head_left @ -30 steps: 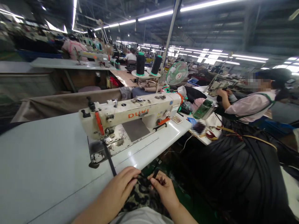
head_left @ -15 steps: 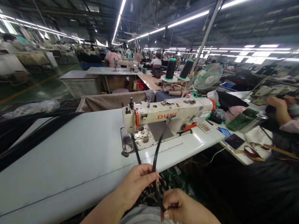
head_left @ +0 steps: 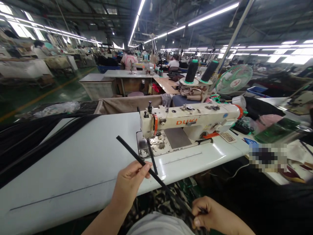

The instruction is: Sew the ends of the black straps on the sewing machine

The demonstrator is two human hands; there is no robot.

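Note:
My left hand (head_left: 130, 182) pinches a long black strap (head_left: 137, 156) near its free end, which points up and left over the white table (head_left: 73, 169). My right hand (head_left: 207, 217) is closed round the same strap lower down, near my lap. A second black strap (head_left: 152, 160) runs from under the presser foot of the cream sewing machine (head_left: 188, 122) toward my left hand. The machine stands just beyond both hands.
A heap of black straps (head_left: 26, 140) lies along the table's left side. Two black thread cones (head_left: 195, 71), a green fan (head_left: 233, 80) and clutter sit behind and right of the machine. Other people work at distant tables. A dark fabric pile (head_left: 281, 202) is at my right.
My view has swung left. The strap, earlier held upright between my hands, now slants up-left. My right hand has slid down and right along it; the left has moved little.

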